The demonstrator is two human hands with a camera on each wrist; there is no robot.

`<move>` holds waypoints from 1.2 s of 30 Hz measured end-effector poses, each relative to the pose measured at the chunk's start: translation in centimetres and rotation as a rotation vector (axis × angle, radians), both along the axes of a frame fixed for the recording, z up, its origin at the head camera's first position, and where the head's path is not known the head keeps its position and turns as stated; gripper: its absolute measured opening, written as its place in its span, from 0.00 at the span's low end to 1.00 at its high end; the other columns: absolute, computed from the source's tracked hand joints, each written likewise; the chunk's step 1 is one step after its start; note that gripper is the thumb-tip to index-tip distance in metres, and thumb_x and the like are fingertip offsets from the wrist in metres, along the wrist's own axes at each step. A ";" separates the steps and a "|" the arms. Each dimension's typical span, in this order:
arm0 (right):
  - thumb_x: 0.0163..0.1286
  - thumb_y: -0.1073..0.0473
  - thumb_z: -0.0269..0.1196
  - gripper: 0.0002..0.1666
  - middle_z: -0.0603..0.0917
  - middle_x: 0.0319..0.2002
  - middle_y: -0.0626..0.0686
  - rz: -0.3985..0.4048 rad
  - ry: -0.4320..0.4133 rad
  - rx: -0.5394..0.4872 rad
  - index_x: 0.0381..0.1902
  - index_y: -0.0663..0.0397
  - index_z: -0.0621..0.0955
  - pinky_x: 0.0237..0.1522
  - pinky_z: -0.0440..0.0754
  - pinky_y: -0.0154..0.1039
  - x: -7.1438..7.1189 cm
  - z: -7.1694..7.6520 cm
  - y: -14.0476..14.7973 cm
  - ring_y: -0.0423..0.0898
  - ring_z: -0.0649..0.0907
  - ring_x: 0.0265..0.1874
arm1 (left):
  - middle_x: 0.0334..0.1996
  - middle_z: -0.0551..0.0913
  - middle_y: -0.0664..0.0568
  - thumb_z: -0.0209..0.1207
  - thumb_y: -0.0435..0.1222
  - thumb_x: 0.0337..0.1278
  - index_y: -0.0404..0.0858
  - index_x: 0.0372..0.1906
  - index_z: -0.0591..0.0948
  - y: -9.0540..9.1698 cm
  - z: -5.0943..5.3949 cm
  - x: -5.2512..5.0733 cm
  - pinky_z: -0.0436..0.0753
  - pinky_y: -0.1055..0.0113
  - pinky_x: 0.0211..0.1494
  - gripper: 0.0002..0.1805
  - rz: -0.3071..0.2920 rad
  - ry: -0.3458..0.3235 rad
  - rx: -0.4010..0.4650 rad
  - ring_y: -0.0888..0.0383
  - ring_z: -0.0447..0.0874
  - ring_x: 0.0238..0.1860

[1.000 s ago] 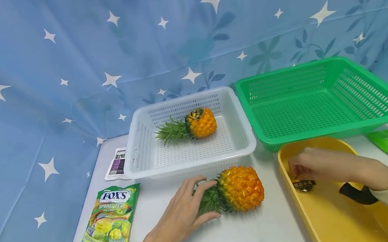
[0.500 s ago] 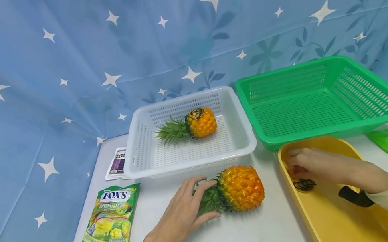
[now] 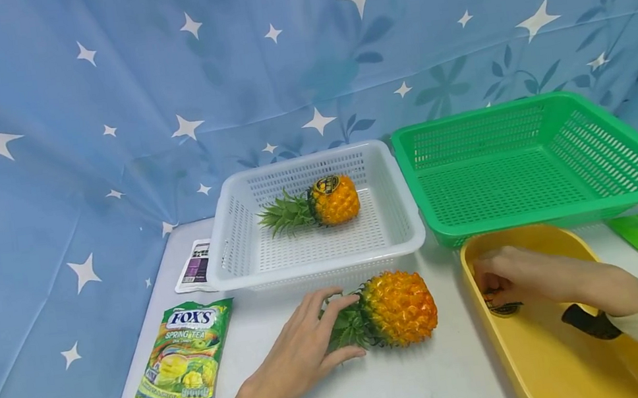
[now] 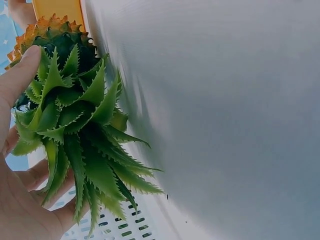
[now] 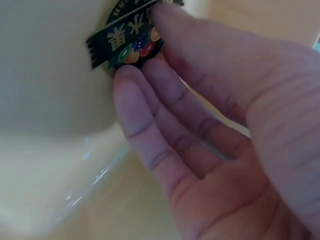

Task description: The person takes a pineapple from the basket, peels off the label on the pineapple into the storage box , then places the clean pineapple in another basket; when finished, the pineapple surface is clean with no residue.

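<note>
The right hand (image 3: 510, 275) pinches a dark fruit label (image 5: 127, 40) between thumb and fingers, inside the yellow tub (image 3: 558, 342). The left hand (image 3: 300, 340), fingers spread and softly bent, is around the leafy crown (image 4: 75, 120) of the pineapple (image 3: 402, 308) lying before the white basket (image 3: 327, 268).
</note>
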State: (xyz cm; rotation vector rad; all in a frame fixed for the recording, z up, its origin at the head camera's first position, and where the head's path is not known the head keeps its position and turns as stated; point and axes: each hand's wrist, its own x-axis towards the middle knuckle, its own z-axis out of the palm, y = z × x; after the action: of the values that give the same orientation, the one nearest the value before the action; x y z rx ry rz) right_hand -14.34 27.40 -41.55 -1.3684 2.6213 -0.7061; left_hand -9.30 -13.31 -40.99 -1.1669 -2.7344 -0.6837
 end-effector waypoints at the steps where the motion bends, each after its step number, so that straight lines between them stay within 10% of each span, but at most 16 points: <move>1: 0.46 0.69 0.82 0.23 0.73 0.26 0.37 0.012 0.002 -0.008 0.29 0.47 0.78 0.23 0.72 0.28 0.0 -0.1 0.1 0.28 0.70 0.24 | 0.69 0.72 0.42 0.71 0.53 0.62 0.47 0.74 0.70 0.0 0.0 0.0 0.80 0.51 0.65 0.40 0.002 -0.003 0.000 0.48 0.74 0.67; 14: 0.32 0.63 0.85 0.29 0.68 0.30 0.36 -0.007 0.002 0.035 0.32 0.47 0.80 0.24 0.68 0.28 1.4 -0.1 0.6 0.28 0.66 0.27 | 0.68 0.72 0.42 0.70 0.54 0.62 0.46 0.74 0.70 0.0 -0.2 0.0 0.80 0.52 0.65 0.40 -0.001 0.011 0.003 0.48 0.74 0.66; 21: 0.53 0.62 0.81 0.15 0.75 0.33 0.35 0.010 0.088 0.141 0.36 0.47 0.85 0.28 0.79 0.31 3.0 2.8 0.7 0.30 0.76 0.30 | 0.68 0.72 0.43 0.70 0.54 0.62 0.46 0.73 0.70 0.2 -0.2 -0.1 0.80 0.53 0.65 0.39 -0.015 0.018 -0.006 0.49 0.74 0.66; 27: 0.75 0.50 0.68 0.04 0.74 0.37 0.31 0.040 0.309 0.022 0.41 0.38 0.82 0.27 0.70 0.21 3.8 6.8 -1.8 0.25 0.71 0.29 | 0.67 0.73 0.43 0.71 0.53 0.61 0.45 0.72 0.71 0.1 -0.1 -0.2 0.80 0.53 0.65 0.39 -0.005 0.010 0.000 0.49 0.74 0.65; 31: 0.82 0.40 0.53 0.18 0.77 0.45 0.38 0.078 0.394 -0.040 0.49 0.43 0.82 0.33 0.73 0.22 3.9 8.0 -4.4 0.31 0.74 0.33 | 0.67 0.72 0.42 0.71 0.53 0.61 0.44 0.71 0.71 0.2 -0.1 -0.1 0.80 0.52 0.64 0.38 -0.006 0.010 0.002 0.49 0.74 0.65; 36: 0.75 0.45 0.67 0.22 0.79 0.55 0.45 0.078 0.300 -0.010 0.60 0.49 0.80 0.39 0.83 0.31 3.8 8.2 -6.8 0.38 0.81 0.41 | 0.68 0.71 0.42 0.71 0.53 0.61 0.45 0.71 0.71 0.3 -0.1 0.1 0.80 0.53 0.64 0.38 -0.010 0.017 0.000 0.48 0.73 0.66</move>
State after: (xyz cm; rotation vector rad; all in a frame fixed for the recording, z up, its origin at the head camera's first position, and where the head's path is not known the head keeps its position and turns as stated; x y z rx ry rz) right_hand -10.54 20.63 -33.32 -1.6881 2.7658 -0.5420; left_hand -9.18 -13.05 -41.13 -1.1815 -2.7162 -0.6715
